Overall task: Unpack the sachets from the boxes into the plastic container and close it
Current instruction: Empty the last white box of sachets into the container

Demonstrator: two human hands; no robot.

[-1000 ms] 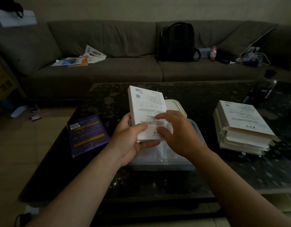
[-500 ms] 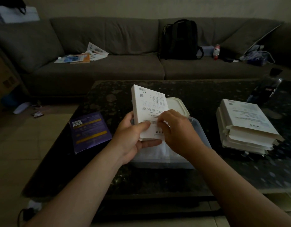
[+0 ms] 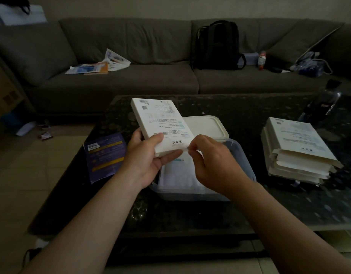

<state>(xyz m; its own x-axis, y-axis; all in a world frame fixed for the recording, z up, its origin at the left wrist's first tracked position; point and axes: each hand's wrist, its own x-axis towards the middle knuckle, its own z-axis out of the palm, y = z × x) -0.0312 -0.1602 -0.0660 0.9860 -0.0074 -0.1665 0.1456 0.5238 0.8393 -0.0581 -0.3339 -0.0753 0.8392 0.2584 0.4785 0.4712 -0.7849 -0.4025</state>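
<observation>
A flat white box (image 3: 160,121) with printed text is held tilted above the clear plastic container (image 3: 243,167). My left hand (image 3: 149,157) grips the box's near left corner, thumb on top. My right hand (image 3: 212,165) pinches the box's near right corner, at the end flap. White sachets (image 3: 176,175) lie inside the container under my hands. The container's white lid (image 3: 206,127) lies just behind it on the dark table (image 3: 249,115). A stack of opened white boxes (image 3: 297,153) sits to the right.
A purple packet (image 3: 105,155) lies on the table to the left. A dark bottle (image 3: 322,103) stands at the far right. Behind the table is a grey sofa (image 3: 131,80) with papers (image 3: 99,64), a black backpack (image 3: 218,46) and small items.
My right hand slid from the face of the box down to its near right corner and now pinches there. The box has tilted flatter. My left hand keeps its grip.
</observation>
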